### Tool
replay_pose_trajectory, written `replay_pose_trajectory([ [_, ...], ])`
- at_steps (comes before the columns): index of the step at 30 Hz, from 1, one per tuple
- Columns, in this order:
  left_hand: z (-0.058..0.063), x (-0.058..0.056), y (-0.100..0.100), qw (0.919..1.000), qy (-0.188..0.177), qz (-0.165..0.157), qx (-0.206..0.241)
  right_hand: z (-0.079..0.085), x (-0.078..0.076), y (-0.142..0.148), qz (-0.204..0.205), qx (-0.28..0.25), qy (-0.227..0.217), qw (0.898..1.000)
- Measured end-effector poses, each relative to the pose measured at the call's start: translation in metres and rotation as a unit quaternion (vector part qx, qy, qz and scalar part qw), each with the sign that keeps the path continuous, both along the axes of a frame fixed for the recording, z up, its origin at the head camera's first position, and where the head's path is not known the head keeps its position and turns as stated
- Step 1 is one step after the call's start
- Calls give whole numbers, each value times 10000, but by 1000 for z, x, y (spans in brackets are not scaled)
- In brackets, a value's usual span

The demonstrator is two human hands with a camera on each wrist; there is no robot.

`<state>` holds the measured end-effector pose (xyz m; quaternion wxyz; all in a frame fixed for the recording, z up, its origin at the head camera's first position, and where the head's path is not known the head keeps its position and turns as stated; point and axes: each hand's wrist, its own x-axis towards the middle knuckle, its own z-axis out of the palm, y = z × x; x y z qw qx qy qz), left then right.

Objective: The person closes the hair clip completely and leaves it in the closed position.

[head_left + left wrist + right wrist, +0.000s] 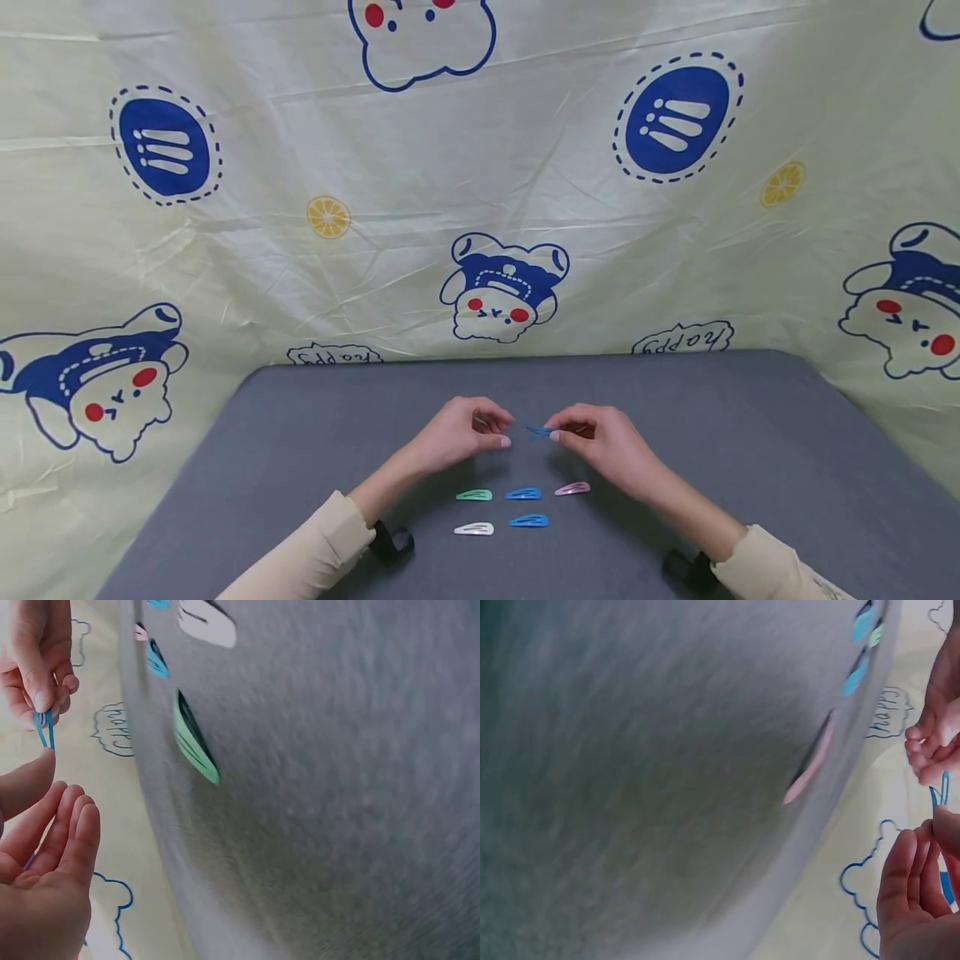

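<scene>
Between thumb and fingertips my right hand (pixel 604 437) pinches a blue snap hair clip (pixel 537 432) above the table. Its two blue strips stand spread apart, as the right wrist view shows at the blue clip (pixel 939 789). My left hand (pixel 467 433) hovers just left of the clip, fingers loosely bent and thumb apart from them, with nothing in its grasp. Below the hands lie a green hair clip (pixel 474 495), a blue hair clip (pixel 523 494) and a pink hair clip (pixel 572 489) in a row. Nearer are a white hair clip (pixel 474 529) and another blue clip (pixel 528 521).
A grey cloth-covered table (pixel 300 467) spreads under both hands. Behind it hangs a pale curtain (pixel 262 275) printed with bears and orange slices. Dark straps circle both wrists, below the cream sleeves (pixel 330 533).
</scene>
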<state>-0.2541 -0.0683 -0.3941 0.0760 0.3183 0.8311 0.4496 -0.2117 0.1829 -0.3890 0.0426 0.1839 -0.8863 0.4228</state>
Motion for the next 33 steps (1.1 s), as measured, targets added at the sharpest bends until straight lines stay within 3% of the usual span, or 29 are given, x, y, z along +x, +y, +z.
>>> replay_pose_trajectory([
  [10, 18, 28, -7, 9996, 15, 247, 149, 17, 30, -10, -82, -486, -79, 9988],
  [20, 40, 63, -9, 9986, 110, 282, 432, 30, 54, -13, -117, -914, -150, 9956],
  [33, 52, 105, -7, 9966, 39, 650, 496, 32, 85, -19, 107, -1711, -188, 9850],
])
